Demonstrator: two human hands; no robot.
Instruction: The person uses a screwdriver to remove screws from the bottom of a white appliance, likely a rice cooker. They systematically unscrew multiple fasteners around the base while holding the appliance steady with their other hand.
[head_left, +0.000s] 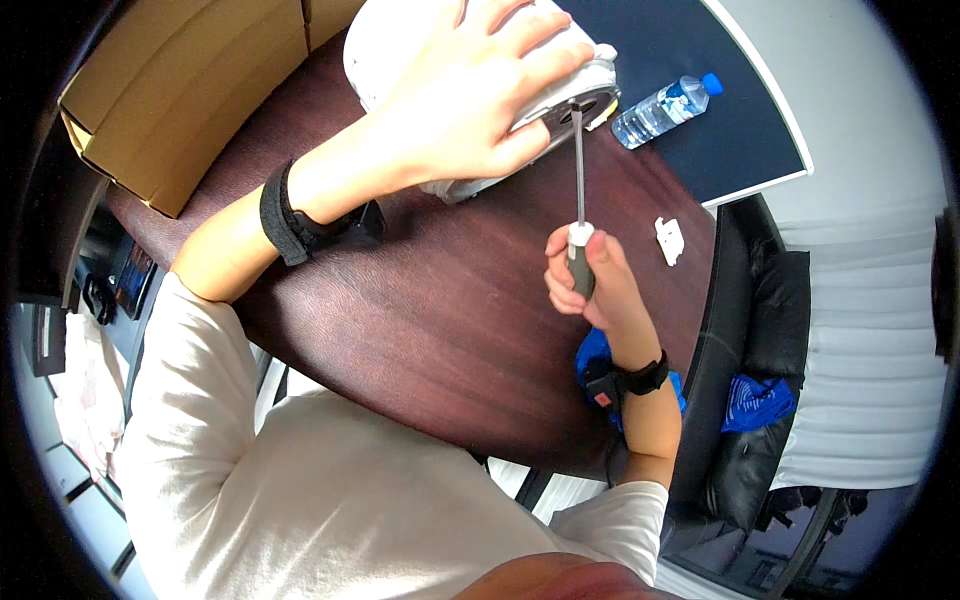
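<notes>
My right hand point(590, 270) is wrapped round the grey and white handle of a screwdriver point(580, 175). Its long metal shaft points away from me, and the tip meets the dark recessed underside of a white, rounded appliance point(378, 50). That appliance lies tipped on the table, and its exact kind cannot be told. My left hand point(480, 90) rests on top of it with fingers spread and thumb along the near edge. Where the screwdriver tip sits inside the recess is too dark to make out.
A dark red-brown table point(400, 330) carries everything. Right of the appliance lies a water bottle point(660, 112) with a blue cap, near a dark board point(740, 150) with a white edge. A small white piece point(669, 241) lies nearer. Cardboard point(190, 90) stands far left; a black sofa point(775, 320) is right.
</notes>
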